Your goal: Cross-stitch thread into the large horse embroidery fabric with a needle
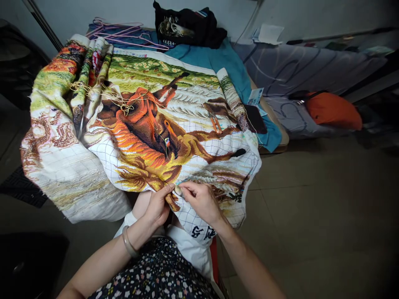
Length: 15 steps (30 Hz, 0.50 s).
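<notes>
A large cross-stitch cloth [149, 124] with an orange and brown horse picture lies spread over a table and hangs into my lap. My left hand [158, 205] grips the cloth's near edge, fingers curled around a fold. My right hand [201, 199] pinches the cloth right beside it, thumb and forefinger pressed together; a needle in them is too small to make out. A loose bundle of yellow thread [102, 93] rests on the cloth's upper left. Small orange-handled scissors [215, 122] lie on the cloth to the right.
A blue cloth [224, 62] covers the table under the embroidery. Pink hangers [124, 35] and a black garment [187, 27] lie at the far edge. A grey bed with an orange cushion [333, 110] stands to the right. Tiled floor [327, 216] spreads on the right.
</notes>
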Each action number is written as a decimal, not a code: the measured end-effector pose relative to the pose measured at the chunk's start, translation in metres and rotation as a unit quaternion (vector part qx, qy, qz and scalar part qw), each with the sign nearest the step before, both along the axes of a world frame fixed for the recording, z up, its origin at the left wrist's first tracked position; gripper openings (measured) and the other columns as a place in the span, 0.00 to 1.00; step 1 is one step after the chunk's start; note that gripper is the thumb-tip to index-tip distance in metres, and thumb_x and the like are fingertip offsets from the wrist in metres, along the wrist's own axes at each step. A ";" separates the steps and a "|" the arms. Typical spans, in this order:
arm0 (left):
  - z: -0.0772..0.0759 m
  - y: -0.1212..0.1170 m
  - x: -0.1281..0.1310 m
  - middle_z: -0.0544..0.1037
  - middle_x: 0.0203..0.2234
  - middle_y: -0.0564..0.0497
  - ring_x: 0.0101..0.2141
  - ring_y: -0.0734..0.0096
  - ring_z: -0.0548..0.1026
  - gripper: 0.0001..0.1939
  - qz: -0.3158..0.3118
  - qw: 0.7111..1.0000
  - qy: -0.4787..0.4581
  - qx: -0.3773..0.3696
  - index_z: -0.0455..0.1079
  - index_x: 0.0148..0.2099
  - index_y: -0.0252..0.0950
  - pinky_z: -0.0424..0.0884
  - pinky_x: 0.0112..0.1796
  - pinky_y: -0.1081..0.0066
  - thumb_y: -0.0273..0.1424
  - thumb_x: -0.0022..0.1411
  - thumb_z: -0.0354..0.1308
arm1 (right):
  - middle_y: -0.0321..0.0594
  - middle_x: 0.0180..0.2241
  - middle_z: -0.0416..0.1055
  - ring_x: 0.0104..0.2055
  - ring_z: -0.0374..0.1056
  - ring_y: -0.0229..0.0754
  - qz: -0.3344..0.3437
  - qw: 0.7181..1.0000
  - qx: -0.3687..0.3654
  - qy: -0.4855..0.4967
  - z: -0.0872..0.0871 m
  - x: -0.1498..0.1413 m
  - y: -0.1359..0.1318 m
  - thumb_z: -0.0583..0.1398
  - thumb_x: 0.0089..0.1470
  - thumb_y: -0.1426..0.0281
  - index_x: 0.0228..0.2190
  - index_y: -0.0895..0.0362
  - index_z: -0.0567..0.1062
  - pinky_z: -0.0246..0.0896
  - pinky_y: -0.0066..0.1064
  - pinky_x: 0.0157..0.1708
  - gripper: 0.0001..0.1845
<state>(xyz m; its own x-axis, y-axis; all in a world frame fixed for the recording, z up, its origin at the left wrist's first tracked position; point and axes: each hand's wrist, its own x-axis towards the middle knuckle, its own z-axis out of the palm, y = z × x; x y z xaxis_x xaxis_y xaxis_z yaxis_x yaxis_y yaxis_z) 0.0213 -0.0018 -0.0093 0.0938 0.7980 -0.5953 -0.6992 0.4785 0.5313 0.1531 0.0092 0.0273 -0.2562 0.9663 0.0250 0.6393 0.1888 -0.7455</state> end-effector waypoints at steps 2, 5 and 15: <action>0.000 0.000 0.000 0.80 0.33 0.50 0.39 0.61 0.76 0.07 -0.003 1.000 -0.004 0.000 0.76 0.33 0.39 0.70 0.41 0.69 0.30 0.47 0.63 | 0.37 0.26 0.76 0.23 0.67 0.35 0.006 1.000 0.001 -0.005 0.001 0.000 0.001 0.55 0.56 0.74 0.31 0.56 0.78 0.56 0.25 0.25 0.11; -0.001 0.000 0.000 0.80 0.33 0.50 0.39 0.61 0.76 0.09 -0.004 1.000 -0.015 -0.001 0.76 0.35 0.40 0.70 0.42 0.68 0.30 0.47 0.62 | 0.37 0.26 0.76 0.23 0.66 0.35 0.012 1.000 0.002 -0.006 0.003 0.000 0.003 0.55 0.56 0.74 0.30 0.56 0.78 0.55 0.25 0.25 0.11; 0.002 0.001 0.000 0.80 0.33 0.51 0.38 0.63 0.76 0.09 0.007 1.000 -0.010 0.003 0.75 0.35 0.40 0.70 0.42 0.69 0.29 0.47 0.63 | 0.36 0.24 0.74 0.22 0.65 0.35 0.018 0.999 0.011 -0.043 0.002 -0.001 0.004 0.55 0.56 0.75 0.30 0.56 0.76 0.55 0.25 0.26 0.10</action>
<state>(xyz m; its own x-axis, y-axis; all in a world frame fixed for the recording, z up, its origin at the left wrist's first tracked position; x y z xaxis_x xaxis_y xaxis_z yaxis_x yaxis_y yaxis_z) 0.0216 -0.0012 -0.0076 0.0954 0.8032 -0.5881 -0.7165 0.4655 0.5195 0.1518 0.0129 0.0298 -0.2930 0.9558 0.0230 0.6937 0.2291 -0.6828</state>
